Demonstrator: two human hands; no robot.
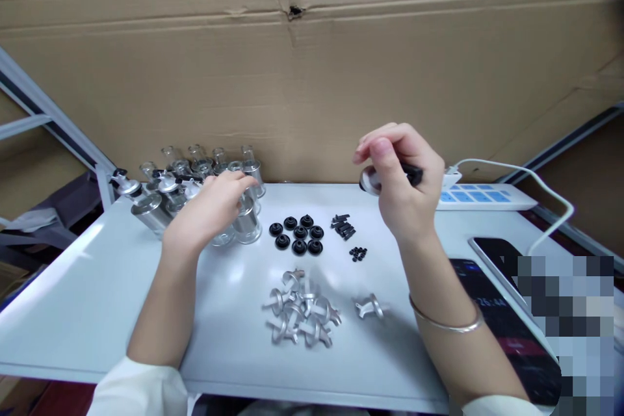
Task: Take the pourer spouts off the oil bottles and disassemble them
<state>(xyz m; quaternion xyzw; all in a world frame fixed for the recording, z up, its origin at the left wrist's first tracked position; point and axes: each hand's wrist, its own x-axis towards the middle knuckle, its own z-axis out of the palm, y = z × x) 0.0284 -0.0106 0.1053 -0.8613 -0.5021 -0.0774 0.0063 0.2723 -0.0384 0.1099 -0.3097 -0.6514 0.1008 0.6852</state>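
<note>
My left hand (pixel 212 205) is among the bottles, its fingers curved round the upper part of a glass bottle with a metal sleeve (pixel 246 220); the palm side is hidden. Raised above the table's right half, my right hand (pixel 404 175) is closed on a pourer spout (pixel 371 180) with silver and black parts, mostly covered by the fingers. Between the hands lie several black ribbed stoppers (pixel 300 233), small black strips (pixel 344 227) and tiny black pieces (pixel 358 253). Closer to me is a pile of silver pourer pieces (pixel 302 312), with one silver piece (pixel 371 307) apart.
More sleeved glass bottles (pixel 195 159) stand at the back left, and some carry fitted pourers (pixel 127 187). A power strip (pixel 487 197) with a white cable (pixel 550 185) lies at the back right. Two phones, one dark (pixel 507 331), rest on the right. Cardboard (pixel 312 91) walls the back.
</note>
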